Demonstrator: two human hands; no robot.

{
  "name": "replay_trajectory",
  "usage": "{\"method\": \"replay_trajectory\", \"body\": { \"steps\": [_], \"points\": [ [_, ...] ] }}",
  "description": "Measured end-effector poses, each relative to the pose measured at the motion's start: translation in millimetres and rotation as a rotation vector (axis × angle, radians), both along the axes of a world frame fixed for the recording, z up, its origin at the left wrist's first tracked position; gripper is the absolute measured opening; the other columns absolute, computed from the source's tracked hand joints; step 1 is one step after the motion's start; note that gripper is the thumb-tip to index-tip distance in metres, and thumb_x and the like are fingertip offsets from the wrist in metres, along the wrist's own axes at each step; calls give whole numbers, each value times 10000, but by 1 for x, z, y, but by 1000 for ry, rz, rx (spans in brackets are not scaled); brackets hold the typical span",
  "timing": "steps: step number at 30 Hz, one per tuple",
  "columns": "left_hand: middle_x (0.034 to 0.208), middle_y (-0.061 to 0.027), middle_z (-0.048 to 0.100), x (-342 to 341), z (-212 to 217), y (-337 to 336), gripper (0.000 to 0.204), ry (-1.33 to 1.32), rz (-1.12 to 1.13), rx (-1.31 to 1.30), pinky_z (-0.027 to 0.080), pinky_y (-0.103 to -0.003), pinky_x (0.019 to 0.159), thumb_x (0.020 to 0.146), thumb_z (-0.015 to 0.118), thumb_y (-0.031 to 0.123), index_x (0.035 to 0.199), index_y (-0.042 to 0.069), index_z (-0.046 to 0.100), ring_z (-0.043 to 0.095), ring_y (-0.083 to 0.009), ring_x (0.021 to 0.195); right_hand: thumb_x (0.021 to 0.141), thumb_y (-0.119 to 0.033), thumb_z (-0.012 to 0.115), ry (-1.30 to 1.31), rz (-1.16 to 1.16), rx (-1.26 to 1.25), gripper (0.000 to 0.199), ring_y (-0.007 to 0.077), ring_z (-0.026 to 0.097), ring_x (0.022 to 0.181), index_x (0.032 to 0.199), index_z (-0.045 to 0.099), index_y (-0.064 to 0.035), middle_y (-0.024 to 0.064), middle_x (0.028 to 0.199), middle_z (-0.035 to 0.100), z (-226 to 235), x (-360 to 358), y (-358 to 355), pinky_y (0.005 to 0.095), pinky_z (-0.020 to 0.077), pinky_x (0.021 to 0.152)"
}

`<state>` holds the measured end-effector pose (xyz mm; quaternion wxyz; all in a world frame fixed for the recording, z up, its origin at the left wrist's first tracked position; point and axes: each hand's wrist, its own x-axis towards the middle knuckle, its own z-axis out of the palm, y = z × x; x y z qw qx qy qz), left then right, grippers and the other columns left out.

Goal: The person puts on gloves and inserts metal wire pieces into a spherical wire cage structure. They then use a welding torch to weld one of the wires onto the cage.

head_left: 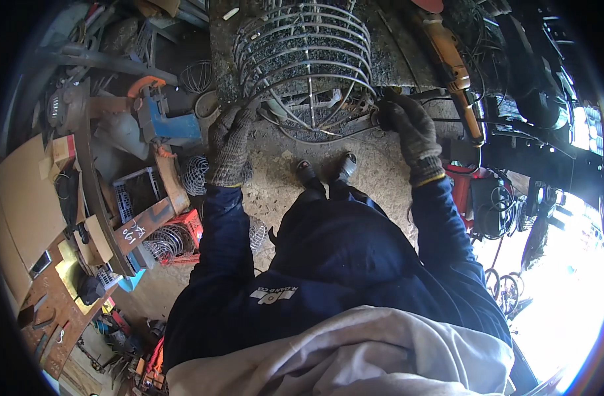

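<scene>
A cage of bent metal rods point(306, 49), with several curved rings joined by straight ribs, lies on the dark workbench point(394, 53) in front of me. Its near end sticks out past the bench edge. My left hand point(230, 144), in a grey knit glove, is closed at the left side of the near ring. My right hand point(413, 135), gloved the same way, is closed at the ring's right side; its fingertips are dark and partly hidden. An orange angle grinder point(450, 56) lies on the bench to the right of the cage.
A blue and orange bench vise point(170, 122) stands left of my left hand. Lower left are a red crate point(190, 231), coiled wire pieces point(166, 244) and cardboard point(31, 204). Cables and a red machine point(461, 185) are at right. My feet point(327, 170) stand below the bench edge.
</scene>
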<state>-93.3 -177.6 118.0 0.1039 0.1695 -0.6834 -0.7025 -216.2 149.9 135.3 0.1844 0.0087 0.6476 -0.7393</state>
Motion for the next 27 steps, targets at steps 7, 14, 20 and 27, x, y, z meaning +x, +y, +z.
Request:
{"method": "replay_trajectory", "body": {
  "steps": [7, 14, 20, 27],
  "points": [
    [1104, -59, 677, -2, 12, 2, 307, -21, -5, -169, 468, -273, 893, 978, 580, 219, 1198, 21, 661, 610, -137, 1000, 969, -250, 600, 235, 141, 287, 316, 131, 633, 768, 1134, 657, 13, 67, 874, 693, 5, -5, -26, 278, 507, 710],
    [1093, -50, 682, 1, 10, 3, 305, -73, 29, -101, 466, -265, 882, 969, 600, 228, 1183, 23, 670, 603, -124, 991, 941, -222, 642, 235, 200, 399, 274, 136, 619, 867, 1109, 653, -5, 51, 946, 668, 3, -9, -21, 288, 501, 782],
    [1072, -44, 681, 1, 8, 3, 306, -24, 31, -50, 467, -255, 866, 970, 608, 238, 1174, 21, 675, 596, -115, 965, 946, -137, 636, 20, 87, 104, 251, 129, 625, 760, 1150, 636, 9, 69, 900, 681, 17, -4, -21, 255, 490, 671],
    [1098, -68, 665, 8, 11, 5, 335, -1, 3, -230, 468, -280, 881, 970, 600, 211, 1240, 16, 632, 607, -145, 969, 931, -102, 667, 416, -456, 83, 293, 119, 621, 795, 1197, 607, 6, 57, 982, 675, 72, -19, 79, 256, 509, 693]
  ]
}}
